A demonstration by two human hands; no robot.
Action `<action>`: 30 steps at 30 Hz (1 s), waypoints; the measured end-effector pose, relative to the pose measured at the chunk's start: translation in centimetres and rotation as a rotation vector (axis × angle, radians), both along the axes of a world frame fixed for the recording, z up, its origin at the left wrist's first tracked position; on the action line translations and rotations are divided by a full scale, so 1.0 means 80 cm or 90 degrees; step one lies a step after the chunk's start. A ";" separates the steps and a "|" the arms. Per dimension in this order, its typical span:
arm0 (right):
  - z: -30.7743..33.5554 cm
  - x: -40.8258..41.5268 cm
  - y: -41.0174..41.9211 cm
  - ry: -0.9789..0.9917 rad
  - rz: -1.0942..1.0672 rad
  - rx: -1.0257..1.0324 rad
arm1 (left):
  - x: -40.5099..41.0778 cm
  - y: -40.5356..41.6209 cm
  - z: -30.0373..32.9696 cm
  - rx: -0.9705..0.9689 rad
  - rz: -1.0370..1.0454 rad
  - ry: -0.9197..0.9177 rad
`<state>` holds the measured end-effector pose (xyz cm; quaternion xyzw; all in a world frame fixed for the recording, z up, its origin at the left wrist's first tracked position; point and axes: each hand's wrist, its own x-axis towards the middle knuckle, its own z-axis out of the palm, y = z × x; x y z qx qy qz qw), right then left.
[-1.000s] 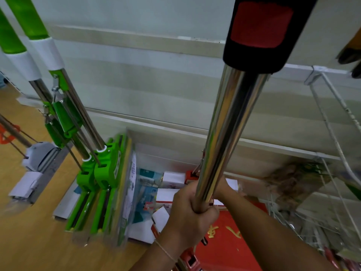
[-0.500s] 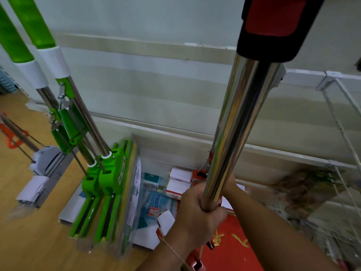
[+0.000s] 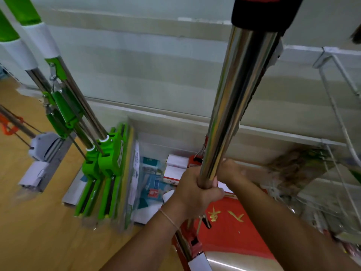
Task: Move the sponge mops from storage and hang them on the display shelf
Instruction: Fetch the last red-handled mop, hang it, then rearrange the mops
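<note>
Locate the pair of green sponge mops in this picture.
In the head view, the green sponge mops hang at left against the slatted wall, between a grey mop and the held chrome pole.

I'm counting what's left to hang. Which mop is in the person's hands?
The red-and-black-handled mop, its chrome pole gripped by the left hand and right hand. The two green mops hang untouched at left.

Chrome mop pole point(image 3: 232, 106) with black-red handle point(image 3: 261, 10); green mops point(image 3: 105, 159); orange-tan floor point(image 3: 35, 231)
</note>
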<state>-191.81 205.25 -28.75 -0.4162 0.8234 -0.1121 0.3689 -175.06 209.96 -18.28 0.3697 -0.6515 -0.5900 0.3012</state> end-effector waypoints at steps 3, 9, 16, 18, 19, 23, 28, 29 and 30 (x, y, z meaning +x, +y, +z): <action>0.001 0.004 0.041 -0.004 0.193 0.036 | 0.003 0.003 0.004 0.015 -0.055 0.003; -0.004 0.004 0.109 0.035 0.423 0.085 | 0.002 0.007 0.006 0.022 -0.113 -0.005; -0.019 0.036 0.149 -0.168 0.497 0.062 | 0.009 0.003 0.005 0.066 -0.179 0.033; -0.026 0.039 0.152 -0.182 0.487 0.039 | 0.011 -0.001 0.006 0.091 -0.212 0.061; -0.029 0.040 0.154 -0.188 0.479 0.025 | 0.013 -0.004 0.007 0.102 -0.229 0.073; -0.038 0.046 0.167 -0.202 0.438 -0.009 | 0.015 -0.010 0.004 0.151 -0.293 0.112; -0.048 0.052 0.188 -0.161 0.346 -0.084 | 0.008 -0.016 0.003 0.176 -0.327 0.117; -0.049 0.052 0.188 -0.151 0.328 -0.093 | 0.007 -0.019 0.003 0.182 -0.320 0.115; -0.049 0.051 0.187 -0.139 0.315 -0.100 | 0.005 -0.022 0.002 0.187 -0.307 0.113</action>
